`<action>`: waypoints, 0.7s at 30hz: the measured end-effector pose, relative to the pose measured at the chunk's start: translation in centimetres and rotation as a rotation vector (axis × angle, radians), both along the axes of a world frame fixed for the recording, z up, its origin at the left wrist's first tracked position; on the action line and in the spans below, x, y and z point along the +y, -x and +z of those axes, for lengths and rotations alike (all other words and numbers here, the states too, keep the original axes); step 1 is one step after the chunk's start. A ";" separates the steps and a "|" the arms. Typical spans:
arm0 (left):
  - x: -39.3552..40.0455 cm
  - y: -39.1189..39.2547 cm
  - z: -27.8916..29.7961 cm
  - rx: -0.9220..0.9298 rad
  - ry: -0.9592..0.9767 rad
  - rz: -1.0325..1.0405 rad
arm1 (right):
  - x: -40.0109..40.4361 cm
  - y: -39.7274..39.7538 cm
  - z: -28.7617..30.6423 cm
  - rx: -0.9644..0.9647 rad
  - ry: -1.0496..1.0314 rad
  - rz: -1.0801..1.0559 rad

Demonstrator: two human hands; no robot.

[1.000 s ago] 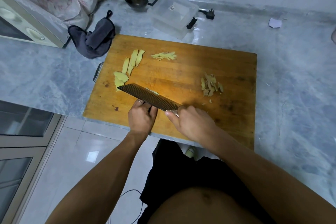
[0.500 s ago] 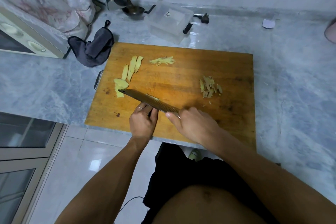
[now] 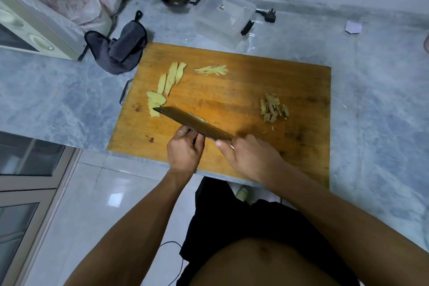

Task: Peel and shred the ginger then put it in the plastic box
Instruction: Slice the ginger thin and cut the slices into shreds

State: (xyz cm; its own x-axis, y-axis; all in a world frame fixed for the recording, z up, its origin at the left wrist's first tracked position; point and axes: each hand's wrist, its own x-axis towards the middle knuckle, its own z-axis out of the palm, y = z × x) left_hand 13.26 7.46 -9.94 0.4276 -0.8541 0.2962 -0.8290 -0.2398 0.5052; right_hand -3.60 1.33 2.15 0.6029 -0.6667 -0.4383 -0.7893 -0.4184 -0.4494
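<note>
The right hand point(image 3: 251, 160) has its grip wrapped round the handle of a cleaver point(image 3: 195, 124), thumb forward near the heel of the blade, which lies slanted across the near part of the wooden cutting board point(image 3: 290, 81). The left hand point(image 3: 184, 148) sits just behind the blade with fingers curled down against a piece of ginger; only a pale sliver of that piece shows past the blade, so how firmly it is pinned cannot be told.

The rest of the ginger lies on the board in three lots: flat slices point(image 3: 166, 86) fanned at the left, a small heap of fine shreds point(image 3: 212, 70) toward the far edge, and brownish peelings point(image 3: 274, 108) to the right.

The slices look thin, stiff and light, probably damp and slick on the cut faces, so they are likely to slide under the blade unless stacked and pressed flat with curled fingertips. The shreds are too fine to pinch one at a time; gathering them on the flat of the blade would probably suit better.

The clear plastic box point(image 3: 224, 18) stands on the marble tabletop point(image 3: 371, 100) just beyond the board's far edge. No ginger can be seen in it, so shredding seems partly done and the transfer not yet begun.
</note>
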 end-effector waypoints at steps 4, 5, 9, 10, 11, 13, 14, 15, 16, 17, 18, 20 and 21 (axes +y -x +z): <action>0.0 0.2 0.2 -0.009 -0.026 0.009 | 0.1 -0.9 -0.5 0.026 0.021 0.007; 0.0 0.2 0.2 -0.012 -0.035 0.014 | 0.2 -0.9 -0.6 0.029 0.030 0.013; 0.0 0.3 0.5 -0.014 -0.052 0.021 | 0.3 -0.6 -0.4 0.000 0.044 0.016; 0.0 0.3 0.5 -0.011 -0.055 0.020 | 0.1 -0.5 -0.4 -0.009 0.042 0.015; 0.0 0.3 0.5 -0.006 -0.051 0.018 | 0.0 -0.4 -0.3 -0.011 0.038 0.017; 0.1 0.1 0.3 -0.004 -0.046 0.013 | 0.1 -0.3 0.0 0.000 0.034 0.024; 0.1 0.1 0.3 -0.012 -0.053 0.015 | 0.2 -0.1 0.1 0.002 0.037 0.024; 0.0 0.1 0.3 -0.023 -0.060 0.018 | 0.4 0.0 0.2 0.002 0.040 0.024; 0.0 0.1 0.3 -0.034 -0.061 0.020 | 0.4 0.1 0.3 0.002 0.037 0.023; -0.1 0.2 0.3 -0.040 -0.056 0.019 | 0.5 0.2 0.4 0.002 0.027 0.020; -0.1 0.2 0.3 -0.043 -0.047 0.017 | 0.5 0.3 0.6 0.001 0.015 0.015; 0.0 0.2 0.3 -0.039 -0.025 0.014 | 0.4 0.2 0.8 -0.001 0.002 0.009; 0.0 0.2 0.2 -0.028 -0.012 0.012 | 0.3 0.1 0.8 -0.004 0.002 0.008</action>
State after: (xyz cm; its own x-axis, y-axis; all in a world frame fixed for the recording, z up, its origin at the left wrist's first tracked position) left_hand 13.04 7.42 -9.69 0.4297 -0.8524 0.2980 -0.8396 -0.2557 0.4792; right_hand -3.70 1.64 2.95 0.6102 -0.6624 -0.4346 -0.7839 -0.4255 -0.4522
